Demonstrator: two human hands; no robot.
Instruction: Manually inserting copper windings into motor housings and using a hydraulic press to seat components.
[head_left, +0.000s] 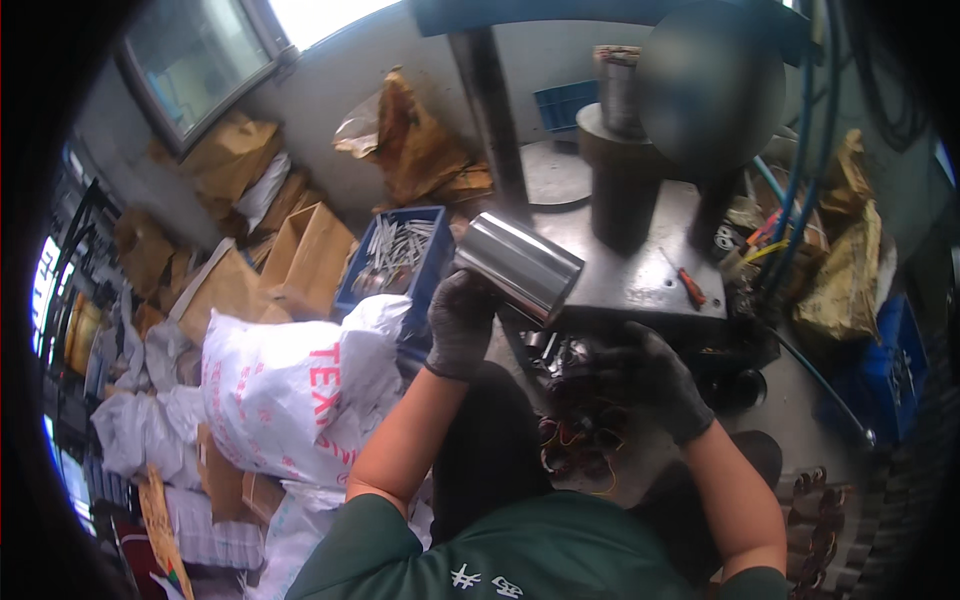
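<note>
A shiny metal cylinder (522,266), tilted, is held up in front of the machine. My left hand (462,318), in a dark grey glove, grips its lower left end, with the fingers partly hidden behind it. My right hand (662,380), also gloved, is apart from the cylinder, just in front of the machine table (640,275). Its fingers look spread and hold nothing I can see, though they blend into the dark parts behind. A screwdriver (690,284) with an orange and black handle lies on the table.
Over the table stands a press with a thick round column (625,190). A blue crate (432,235) of metal pieces stands left, near a large white sack (290,390) and a wooden box (308,255). Blue hoses (805,150) hang right. Dark wired parts (580,445) lie below my hands.
</note>
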